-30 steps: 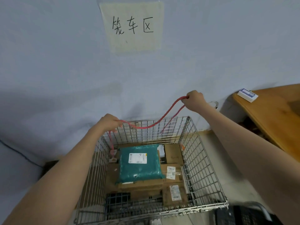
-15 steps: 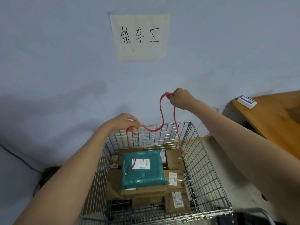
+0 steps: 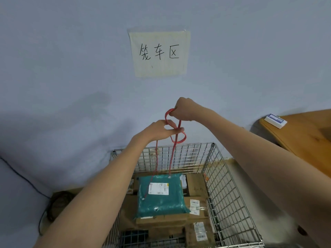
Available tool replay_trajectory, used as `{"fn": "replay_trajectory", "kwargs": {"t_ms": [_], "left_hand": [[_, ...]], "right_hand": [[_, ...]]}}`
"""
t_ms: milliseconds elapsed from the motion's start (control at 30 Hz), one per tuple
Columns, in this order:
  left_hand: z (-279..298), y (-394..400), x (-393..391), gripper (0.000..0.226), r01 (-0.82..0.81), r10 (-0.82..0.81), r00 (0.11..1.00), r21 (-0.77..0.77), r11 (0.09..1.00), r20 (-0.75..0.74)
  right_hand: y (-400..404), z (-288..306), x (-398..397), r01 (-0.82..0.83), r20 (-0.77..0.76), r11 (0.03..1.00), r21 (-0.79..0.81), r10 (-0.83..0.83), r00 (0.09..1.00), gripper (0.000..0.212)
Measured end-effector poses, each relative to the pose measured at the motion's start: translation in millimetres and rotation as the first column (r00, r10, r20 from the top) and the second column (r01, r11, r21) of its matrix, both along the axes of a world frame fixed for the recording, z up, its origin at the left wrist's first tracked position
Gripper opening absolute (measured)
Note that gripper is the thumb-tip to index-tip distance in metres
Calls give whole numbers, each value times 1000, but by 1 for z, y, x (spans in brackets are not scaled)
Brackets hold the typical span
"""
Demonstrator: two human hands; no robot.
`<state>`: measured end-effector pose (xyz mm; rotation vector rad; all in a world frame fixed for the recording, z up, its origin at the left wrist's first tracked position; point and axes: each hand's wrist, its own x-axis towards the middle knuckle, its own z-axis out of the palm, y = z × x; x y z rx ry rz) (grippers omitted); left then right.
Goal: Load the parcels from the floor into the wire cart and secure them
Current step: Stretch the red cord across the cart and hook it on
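Both hands pinch the red cord, left hand nearer, right hand at one o'clock, cord hanging toward six o'clock onto the parcels.

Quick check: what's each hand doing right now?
Left hand: pinches the red cord at its crossing.
Right hand: grips the cord's upper loop.
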<state>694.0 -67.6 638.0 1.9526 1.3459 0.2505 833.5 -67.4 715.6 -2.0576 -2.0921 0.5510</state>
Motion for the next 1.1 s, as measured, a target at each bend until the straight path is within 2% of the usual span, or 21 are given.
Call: {"fn": "replay_trajectory", "kwargs": {"t_ms": [67, 167, 333, 433, 500, 567, 667, 733, 933, 1100], "left_hand": [[5, -2, 4, 45, -66, 67, 991, -10, 998, 118], [11, -4, 3, 33, -63, 63, 984, -2, 998, 168], [26, -4, -10, 37, -26, 27, 987, -4, 1000, 156], [27, 5, -26, 42, -126, 117, 975, 36, 991, 191], [26, 12, -34, 37, -192, 177, 970, 80, 978, 165], [27, 17, -41, 34, -206, 197, 977, 125, 971, 78], [31, 25, -58, 33, -261, 261, 965, 164, 951, 19], [33, 32, -72, 32, -313, 316, 949, 159, 936, 10], [29, 47, -111, 29, -399, 413, 910, 195, 896, -37], [22, 56, -130, 34, -475, 493, 870, 236, 848, -21]], "right_hand": [[1, 1, -5, -8, 13, 1000, 2, 8, 1000, 39], [0, 2, -7, -19, 2, 999, 31, 19, 1000, 44], [0, -3, 0, 22, -21, 996, 84, -20, 1000, 47], [1, -2, 5, 15, 5, 995, 98, -15, 1000, 48], [2, -1, 11, 25, 83, 988, 151, -38, 996, 45], [3, -1, 18, 48, 162, 977, 208, -83, 983, 42], [5, -4, 33, 102, 213, 966, 238, -154, 965, 37], [5, -9, 46, 147, 202, 970, 194, -187, 961, 34], [0, -32, 90, 247, 225, 969, 17, -245, 943, 51], [-3, -47, 112, 313, 92, 943, -118, -303, 948, 49]]}}
